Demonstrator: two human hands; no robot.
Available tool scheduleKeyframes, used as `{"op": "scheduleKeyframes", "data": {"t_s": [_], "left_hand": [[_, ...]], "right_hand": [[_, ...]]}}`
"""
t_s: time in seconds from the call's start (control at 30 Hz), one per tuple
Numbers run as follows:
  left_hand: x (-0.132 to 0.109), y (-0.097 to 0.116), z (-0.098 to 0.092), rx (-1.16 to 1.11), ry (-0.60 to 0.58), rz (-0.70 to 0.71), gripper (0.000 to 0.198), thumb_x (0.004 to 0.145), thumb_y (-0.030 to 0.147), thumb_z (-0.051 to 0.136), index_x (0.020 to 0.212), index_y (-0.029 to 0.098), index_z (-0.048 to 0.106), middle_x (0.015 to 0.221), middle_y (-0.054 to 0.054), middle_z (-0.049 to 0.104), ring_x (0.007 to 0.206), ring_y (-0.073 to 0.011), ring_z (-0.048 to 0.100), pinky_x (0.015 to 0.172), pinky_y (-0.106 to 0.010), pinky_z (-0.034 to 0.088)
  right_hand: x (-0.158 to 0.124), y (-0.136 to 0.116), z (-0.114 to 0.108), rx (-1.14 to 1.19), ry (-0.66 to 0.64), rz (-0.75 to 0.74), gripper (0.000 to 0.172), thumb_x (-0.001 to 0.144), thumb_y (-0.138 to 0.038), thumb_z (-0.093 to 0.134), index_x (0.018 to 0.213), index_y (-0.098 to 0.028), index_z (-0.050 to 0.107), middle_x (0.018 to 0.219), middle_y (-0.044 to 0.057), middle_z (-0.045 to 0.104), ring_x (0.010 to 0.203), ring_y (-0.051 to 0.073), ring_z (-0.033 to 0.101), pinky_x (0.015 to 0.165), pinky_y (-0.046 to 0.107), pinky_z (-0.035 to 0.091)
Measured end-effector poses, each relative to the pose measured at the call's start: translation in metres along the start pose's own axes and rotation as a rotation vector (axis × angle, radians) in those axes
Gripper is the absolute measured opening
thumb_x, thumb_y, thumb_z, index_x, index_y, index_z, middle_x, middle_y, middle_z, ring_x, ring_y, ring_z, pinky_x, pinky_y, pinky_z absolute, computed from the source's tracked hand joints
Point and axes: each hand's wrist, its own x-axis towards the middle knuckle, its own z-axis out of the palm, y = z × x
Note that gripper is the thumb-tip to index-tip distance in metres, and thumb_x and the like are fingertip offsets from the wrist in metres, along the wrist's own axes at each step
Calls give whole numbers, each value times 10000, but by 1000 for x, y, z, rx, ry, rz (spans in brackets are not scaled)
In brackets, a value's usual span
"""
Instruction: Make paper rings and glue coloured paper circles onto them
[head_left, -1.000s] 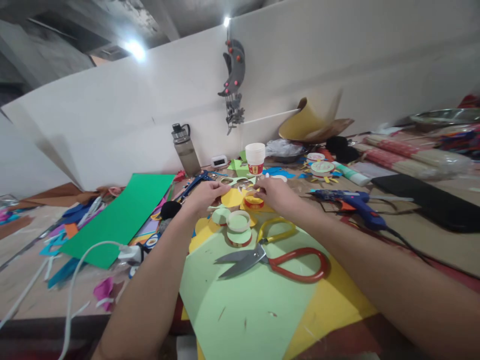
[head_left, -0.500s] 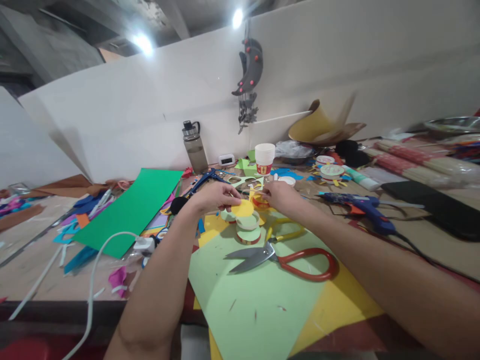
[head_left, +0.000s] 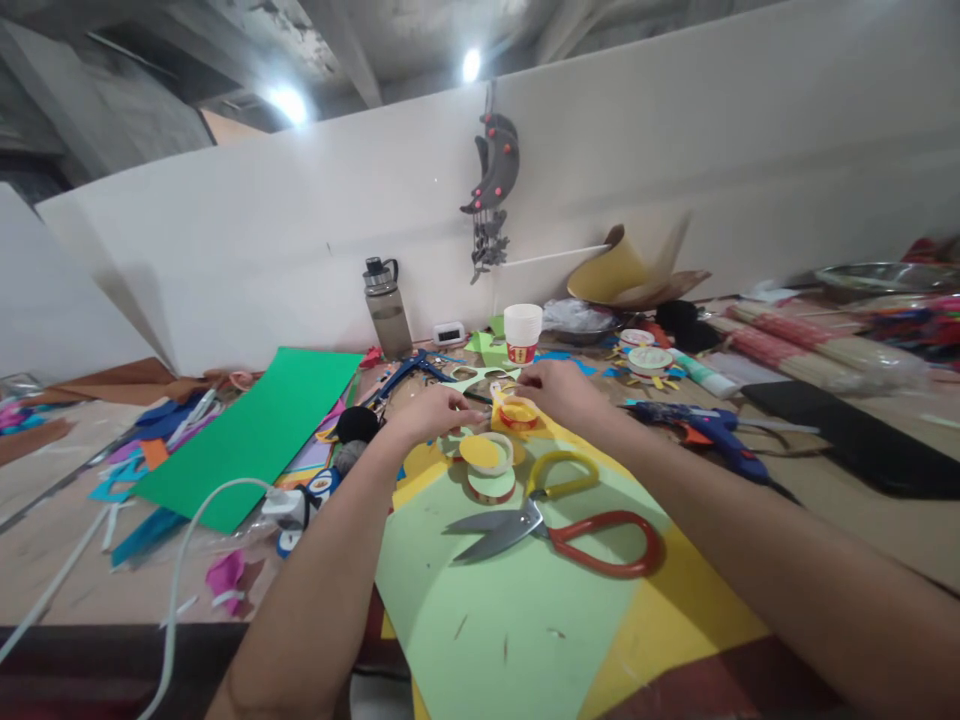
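Note:
A yellow paper disc [head_left: 482, 453] rests on a cup-end ring [head_left: 501, 450] with a pale green disc [head_left: 491, 486] just in front. My left hand [head_left: 433, 414] hovers at the upper left of these, thumb and fingers apart, nothing visible between them. My right hand [head_left: 559, 392] is farther back, its fingers closed together beside a red-and-yellow paper cup ring [head_left: 517, 412]; what they hold, if anything, is hidden. Scissors [head_left: 529, 520] with one yellow and one red handle lie partly open on a pale green sheet [head_left: 510, 620].
Stacked paper cups [head_left: 523, 335] and a water bottle [head_left: 388, 315] stand at the back. A blue glue gun [head_left: 724, 435] lies to the right. On the left are a green sheet [head_left: 259, 440], a white cable [head_left: 178, 590] and coloured scraps.
My left hand has let go of the yellow disc, which now lies on the ring, and has drawn slightly away. The right hand stays near the red-and-yellow ring. The view has tilted a little.

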Motion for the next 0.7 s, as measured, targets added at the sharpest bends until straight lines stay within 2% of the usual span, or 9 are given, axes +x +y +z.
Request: {"op": "scheduleKeyframes", "data": {"t_s": [0.13, 0.2, 0.23, 0.3, 0.37, 0.4, 0.5, 0.63, 0.7], "left_hand": [[5, 1, 10, 32, 170, 10, 258, 710, 418, 691, 619, 178, 710, 542, -16, 633, 458, -113, 491, 440, -229, 296], [9, 0, 16, 10, 183, -10, 229, 727, 386, 670, 638, 180, 717, 574, -26, 657, 504, -130, 535, 469, -232, 325], [11, -2, 19, -7, 170, -16, 219, 737, 374, 658, 655, 181, 723, 583, -28, 662, 517, -136, 549, 479, -233, 337], [16, -5, 24, -31, 153, -20, 202, 744, 348, 645, 661, 180, 721, 582, -29, 661, 529, -141, 565, 497, -237, 357], [20, -8, 28, -58, 139, -22, 183, 741, 323, 647, 649, 177, 709, 569, -27, 651, 525, -141, 571, 514, -240, 377], [22, -9, 30, -74, 127, -24, 172, 738, 312, 651, 646, 176, 702, 564, -25, 648, 519, -140, 574, 521, -242, 389], [28, -7, 32, -114, 85, -42, 137, 730, 278, 659, 657, 166, 692, 569, -22, 648, 495, -137, 578, 526, -247, 418], [35, -1, 35, -174, 28, -75, 112, 733, 235, 657, 659, 153, 682, 556, -18, 635, 477, -127, 576, 520, -241, 435], [38, 1, 37, -204, 14, -103, 83, 729, 214, 660, 680, 151, 682, 543, -14, 626, 467, -126, 568, 508, -239, 435]], "right_hand": [[-9, 0, -32, 138, -5, 18, 220, 836, -324, 559, 865, -169, 713, 743, 22, 675, 627, 142, 546, 550, 244, 357], [-27, 1, -55, 334, -157, -15, 236, 788, -384, 624, 775, -162, 701, 661, 9, 622, 600, 141, 523, 544, 251, 350], [-38, 1, -67, 409, -271, -92, 248, 770, -404, 644, 716, -167, 691, 627, 5, 600, 605, 145, 526, 558, 255, 361], [-63, -1, -87, 517, -633, -253, 243, 768, -405, 662, 713, -178, 731, 711, 42, 660, 686, 164, 581, 626, 261, 417], [-82, -1, -98, 514, -943, -257, 285, 747, -400, 707, 942, -203, 770, 796, 65, 705, 702, 169, 605, 649, 262, 448], [-86, 0, -100, 483, -1006, -269, 359, 703, -385, 752, 1024, -223, 757, 834, 59, 716, 722, 172, 612, 664, 259, 458], [-72, 9, -90, 312, -842, -267, 371, 684, -351, 769, 1043, -259, 742, 857, 21, 723, 754, 172, 630, 669, 239, 466], [-25, 29, -51, -100, -234, -37, 252, 858, -314, 585, 1058, -224, 708, 947, 32, 728, 811, 167, 651, 696, 231, 460], [-7, 37, -28, -193, -156, 25, 314, 829, -233, 613, 1131, -175, 675, 1063, 100, 706, 920, 208, 647, 747, 258, 455]]}}
